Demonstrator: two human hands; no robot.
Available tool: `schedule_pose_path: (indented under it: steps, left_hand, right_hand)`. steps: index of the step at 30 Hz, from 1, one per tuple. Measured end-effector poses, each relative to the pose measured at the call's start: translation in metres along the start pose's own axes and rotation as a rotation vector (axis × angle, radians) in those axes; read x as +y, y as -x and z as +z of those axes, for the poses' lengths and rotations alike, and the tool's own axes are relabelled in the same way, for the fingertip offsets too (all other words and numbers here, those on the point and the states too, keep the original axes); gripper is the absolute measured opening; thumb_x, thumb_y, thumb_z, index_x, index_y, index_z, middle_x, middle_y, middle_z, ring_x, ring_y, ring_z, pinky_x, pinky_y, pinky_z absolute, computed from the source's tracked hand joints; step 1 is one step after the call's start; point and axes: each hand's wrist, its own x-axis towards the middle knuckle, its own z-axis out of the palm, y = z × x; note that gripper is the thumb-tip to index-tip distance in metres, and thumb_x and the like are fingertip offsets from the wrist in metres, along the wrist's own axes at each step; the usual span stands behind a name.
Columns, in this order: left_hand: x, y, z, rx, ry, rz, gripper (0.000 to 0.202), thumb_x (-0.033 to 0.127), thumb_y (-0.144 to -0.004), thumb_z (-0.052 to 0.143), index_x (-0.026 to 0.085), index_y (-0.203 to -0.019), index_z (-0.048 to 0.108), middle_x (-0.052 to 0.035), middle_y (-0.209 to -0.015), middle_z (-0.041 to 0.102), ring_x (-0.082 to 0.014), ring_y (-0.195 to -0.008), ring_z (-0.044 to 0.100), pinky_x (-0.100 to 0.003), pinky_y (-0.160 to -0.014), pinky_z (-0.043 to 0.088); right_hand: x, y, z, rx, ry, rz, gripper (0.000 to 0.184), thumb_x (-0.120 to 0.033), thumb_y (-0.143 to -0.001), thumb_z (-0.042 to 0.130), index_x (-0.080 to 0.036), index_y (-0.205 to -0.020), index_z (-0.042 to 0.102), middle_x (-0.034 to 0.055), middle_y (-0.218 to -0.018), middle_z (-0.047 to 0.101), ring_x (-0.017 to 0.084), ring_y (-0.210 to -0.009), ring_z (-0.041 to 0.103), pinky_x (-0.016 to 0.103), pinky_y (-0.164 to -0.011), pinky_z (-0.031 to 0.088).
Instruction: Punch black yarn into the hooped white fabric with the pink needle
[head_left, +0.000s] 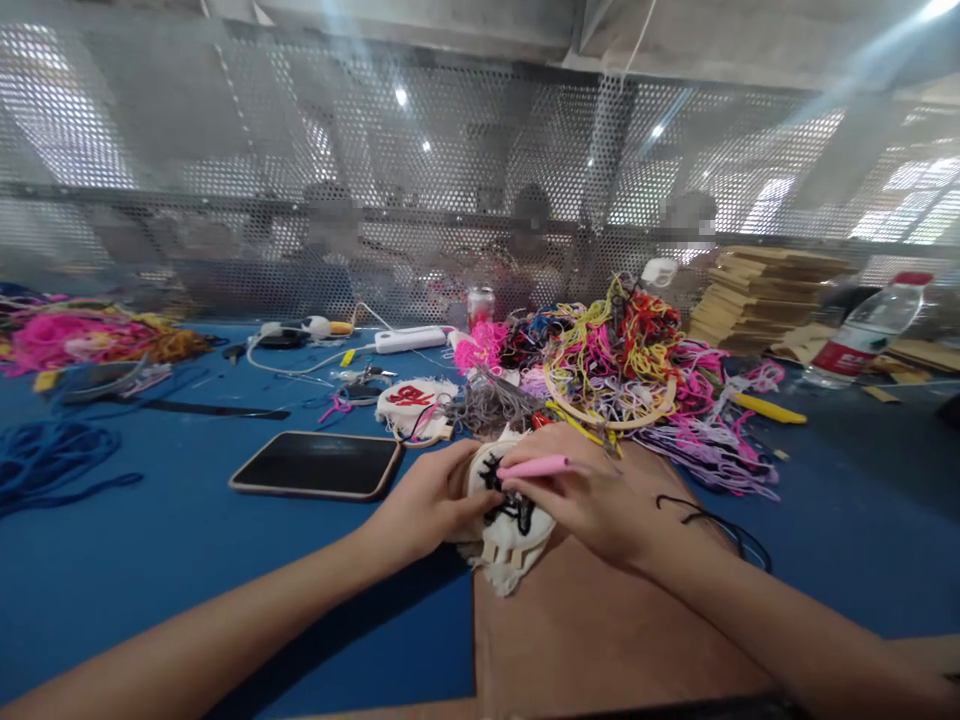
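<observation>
A small embroidery hoop [517,545] with frayed white cloth and a black yarn pattern is tilted up above a brown board. My left hand [431,495] grips its left edge, the thumb lying on the cloth's face. Between the closed fingers of my right hand [585,490] is a pink punch needle [536,467], held against the black stitching; its tip is hidden. Black yarn [720,525] trails on the right, beyond my right wrist. A second hooped cloth [415,402] with a red pattern lies just past my left hand.
A phone [319,463] lies left of the hoop on the blue table [360,640]. Heaped yarn [600,350] with an empty hoop rises behind, near a power strip [410,340]. At right stand a water bottle [866,335] and stacked brown cardboard [757,300]. A perforated metal screen [450,180] closes the back.
</observation>
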Motion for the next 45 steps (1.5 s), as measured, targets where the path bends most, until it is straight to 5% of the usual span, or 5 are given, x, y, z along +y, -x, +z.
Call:
schedule_pose_path:
  steps: [8, 23, 34, 45]
  left_hand:
    - [-0.004, 0.0, 0.004, -0.032, 0.086, -0.012, 0.029, 0.03, -0.072, 0.059, 0.016, -0.097, 0.056, -0.0007, -0.084, 0.06, -0.0162, -0.077, 0.053, -0.025, -0.069, 0.042]
    - [0.0, -0.001, -0.001, -0.054, 0.032, 0.003, 0.036, 0.033, -0.072, 0.059, 0.017, -0.104, 0.055, -0.0019, -0.093, 0.062, -0.0177, -0.085, 0.055, -0.027, -0.077, 0.042]
    - [-0.006, -0.001, 0.003, -0.069, 0.083, -0.03, 0.034, 0.033, -0.073, 0.058, 0.016, -0.101, 0.055, -0.0031, -0.093, 0.063, -0.0178, -0.084, 0.056, -0.028, -0.074, 0.044]
    - [0.01, 0.005, -0.001, -0.009, -0.137, 0.039, 0.033, 0.034, -0.074, 0.056, 0.017, -0.102, 0.057, -0.0014, -0.089, 0.064, -0.0164, -0.077, 0.055, -0.026, -0.071, 0.042]
  right_hand:
    - [0.0, 0.002, 0.0, 0.051, -0.059, 0.18, 0.01, -0.024, -0.085, 0.047, -0.022, -0.09, 0.056, 0.0032, -0.095, 0.061, 0.018, -0.094, 0.054, 0.033, -0.081, 0.041]
    - [0.001, 0.003, -0.004, 0.088, -0.015, 0.083, 0.011, -0.022, -0.088, 0.042, -0.019, -0.091, 0.052, 0.0037, -0.092, 0.059, 0.015, -0.086, 0.055, 0.03, -0.076, 0.043]
    - [0.002, 0.002, -0.005, -0.021, 0.159, -0.063, 0.012, -0.025, -0.087, 0.043, -0.021, -0.09, 0.055, 0.0035, -0.089, 0.063, 0.016, -0.083, 0.056, 0.032, -0.075, 0.041]
    - [0.001, -0.003, -0.005, -0.113, 0.206, -0.152, 0.016, -0.018, -0.087, 0.041, -0.017, -0.091, 0.056, 0.0073, -0.094, 0.062, 0.017, -0.089, 0.055, 0.033, -0.077, 0.042]
